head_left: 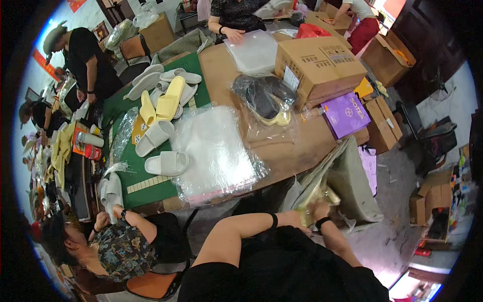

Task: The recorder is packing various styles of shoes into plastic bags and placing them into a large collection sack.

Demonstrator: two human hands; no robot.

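Observation:
Both my hands are low over the mouth of a large grey-green sack (347,183) at the table's front edge. My left hand (293,219) is closed on a yellow item (305,213), whose kind is too blurred to make out. Beside it, my right hand (319,210) touches or nearly touches the same item, its fingers smeared by motion. More yellow, plastic-wrapped goods (329,195) show inside the sack. A stack of clear plastic bags (214,151) lies on the table ahead, next to a grey slipper (167,163) and a yellow slipper (171,99).
A cardboard box (322,63), a purple package (346,116) and bagged dark slippers (265,98) occupy the table's right side. A seated person (123,239) handles a light slipper (111,194) on my left. Other people stand around the table. Cartons (382,123) stand to the right.

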